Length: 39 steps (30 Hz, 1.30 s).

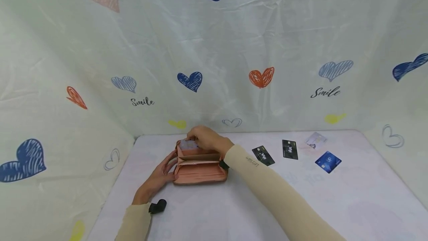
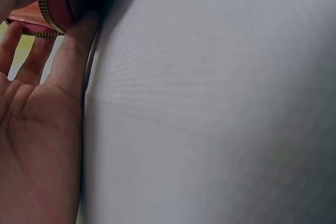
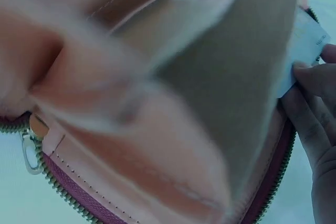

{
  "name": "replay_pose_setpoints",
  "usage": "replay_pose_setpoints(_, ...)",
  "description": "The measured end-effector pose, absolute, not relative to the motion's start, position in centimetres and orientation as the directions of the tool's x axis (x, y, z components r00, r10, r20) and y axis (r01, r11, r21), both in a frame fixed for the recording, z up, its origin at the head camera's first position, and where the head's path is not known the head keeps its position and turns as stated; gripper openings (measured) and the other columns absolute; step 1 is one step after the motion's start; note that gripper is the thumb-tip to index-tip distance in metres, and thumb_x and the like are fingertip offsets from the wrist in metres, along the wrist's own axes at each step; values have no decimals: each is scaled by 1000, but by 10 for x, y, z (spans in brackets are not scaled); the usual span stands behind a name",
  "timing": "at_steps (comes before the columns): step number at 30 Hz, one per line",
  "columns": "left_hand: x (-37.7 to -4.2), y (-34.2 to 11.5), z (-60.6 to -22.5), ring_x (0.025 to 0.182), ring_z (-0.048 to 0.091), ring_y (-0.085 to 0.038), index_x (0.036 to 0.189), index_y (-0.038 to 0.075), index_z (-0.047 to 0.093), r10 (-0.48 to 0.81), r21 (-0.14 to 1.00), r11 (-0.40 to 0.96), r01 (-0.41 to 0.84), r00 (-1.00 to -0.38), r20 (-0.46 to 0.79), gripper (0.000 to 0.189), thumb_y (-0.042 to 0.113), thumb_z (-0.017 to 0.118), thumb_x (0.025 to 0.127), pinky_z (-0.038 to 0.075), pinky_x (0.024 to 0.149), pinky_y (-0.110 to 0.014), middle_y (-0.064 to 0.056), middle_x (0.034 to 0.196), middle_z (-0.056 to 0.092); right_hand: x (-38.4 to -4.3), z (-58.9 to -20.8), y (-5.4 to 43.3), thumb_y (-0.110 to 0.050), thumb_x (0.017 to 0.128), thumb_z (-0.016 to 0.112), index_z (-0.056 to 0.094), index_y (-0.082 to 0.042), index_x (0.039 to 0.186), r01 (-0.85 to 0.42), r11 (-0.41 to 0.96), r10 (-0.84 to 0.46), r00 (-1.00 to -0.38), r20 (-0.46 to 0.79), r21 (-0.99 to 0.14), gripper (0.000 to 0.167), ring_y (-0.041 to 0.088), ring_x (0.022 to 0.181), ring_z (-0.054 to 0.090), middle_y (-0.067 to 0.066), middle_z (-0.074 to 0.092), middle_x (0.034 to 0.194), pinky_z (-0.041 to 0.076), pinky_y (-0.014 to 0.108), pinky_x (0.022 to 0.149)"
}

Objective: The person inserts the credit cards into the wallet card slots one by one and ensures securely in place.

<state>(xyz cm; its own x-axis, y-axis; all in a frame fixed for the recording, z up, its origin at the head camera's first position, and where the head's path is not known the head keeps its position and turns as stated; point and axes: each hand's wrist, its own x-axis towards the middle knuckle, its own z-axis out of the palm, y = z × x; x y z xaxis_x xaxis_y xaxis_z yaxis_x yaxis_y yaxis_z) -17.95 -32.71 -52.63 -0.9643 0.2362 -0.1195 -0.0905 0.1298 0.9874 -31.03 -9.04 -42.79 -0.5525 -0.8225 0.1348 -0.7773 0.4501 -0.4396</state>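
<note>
A pink zip-around wallet [image 1: 200, 176] lies unzipped on the table, its dividers and slots spread. My left hand [image 1: 160, 177] grips its left side, thumb at the front corner and fingers farther back; the left wrist view shows this hand [image 2: 42, 114] against the zipper edge. At the wallet's back section, my right hand [image 1: 207, 138] pinches a pale card [image 1: 188, 144]. In the right wrist view that card [image 3: 304, 51] sits partly behind a divider, its lower part hidden, with thumb and fingers on its outer end. A zipper pull [image 3: 31, 153] hangs at the wallet's other end.
Right of the wallet lie two black VIP cards [image 1: 263, 155] [image 1: 289, 149], a pale card [image 1: 315, 140] and a blue card [image 1: 328, 162]. The white table [image 1: 200, 215] meets a heart-printed curtain [image 1: 227, 96] at its back edge.
</note>
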Motion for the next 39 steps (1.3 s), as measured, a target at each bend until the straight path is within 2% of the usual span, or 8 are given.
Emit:
replay_pose_setpoints(3, -180, -327, -526, 162, 10, -34, 172, 15, 10, 245, 990, 115, -86, -963, -112, 104, -1, 76, 93, 43, 103, -13, -10, 178, 8, -310, -428, -91, 15, 96, 58, 80, -11, 117, -794, 462, -819, -553, 152, -395, 40, 18, 108, 69, 3, 77, 117, 55, 31, 93)
replay_pose_setpoints(11, -179, -329, -526, 161, 12, -32, 172, 15, 11, 242, 988, 124, -91, -963, -119, 103, 0, 75, 93, 42, 103, -13, -10, 177, 10, -306, -423, -97, 4, 102, 64, 80, -8, 120, -860, 427, -863, -480, 160, -279, 28, 20, 112, 70, 6, 77, 116, 54, 30, 99)
replay_pose_setpoints(17, -178, -330, -529, 149, 32, -2, 171, 14, 11, 227, 989, 115, -94, -967, -118, 103, -3, 75, 92, 43, 104, -15, -10, 176, 14, -302, -421, -105, -4, 104, 64, 79, -15, 127, -907, 395, -913, -405, 47, -144, 29, 15, 103, 68, 4, 75, 112, 54, 25, 92)
replay_pose_setpoints(20, -179, -328, -531, 142, 35, 8, 171, 14, 11, 237, 990, 105, -89, -965, -112, 103, -2, 76, 92, 43, 105, -15, -10, 177, 14, -302, -423, -106, -8, 104, 65, 77, -18, 131, -895, 413, -908, -419, -1, -169, 31, 13, 102, 67, 2, 74, 114, 54, 23, 89)
replay_pose_setpoints(24, -180, -327, -534, 152, 30, -6, 171, 15, 13, 245, 991, 104, -85, -963, -108, 103, -1, 77, 92, 43, 106, -15, -8, 177, 12, -303, -426, -103, -3, 103, 65, 77, -17, 131, -828, 463, -871, -492, 13, -316, 34, 12, 108, 68, 0, 75, 121, 53, 22, 94)
replay_pose_setpoints(29, -181, -327, -534, 160, 19, -26, 171, 15, 14, 247, 991, 104, -88, -962, -112, 102, -1, 77, 92, 43, 105, -15, -8, 177, 12, -306, -427, -97, 10, 101, 60, 78, -13, 127, -776, 457, -852, -522, 37, -435, 40, 16, 115, 69, 2, 76, 123, 54, 26, 99)
replay_pose_setpoints(36, -183, -330, -533, 140, 36, 11, 171, 15, 13, 263, 992, 103, -77, -959, -102, 102, -3, 75, 93, 43, 105, -15, -7, 177, 11, -308, -433, -98, 14, 100, 56, 78, -11, 126, -801, 458, -849, -522, 76, -386, 42, 18, 108, 70, 5, 76, 119, 56, 27, 92)
replay_pose_setpoints(39, -182, -330, -532, 137, 37, 14, 171, 14, 12, 264, 992, 96, -80, -959, -103, 101, -2, 75, 93, 43, 105, -15, -9, 177, 10, -306, -434, -99, 10, 99, 62, 78, -13, 128, -818, 464, -855, -514, 68, -340, 40, 17, 100, 69, 4, 73, 110, 55, 26, 87)
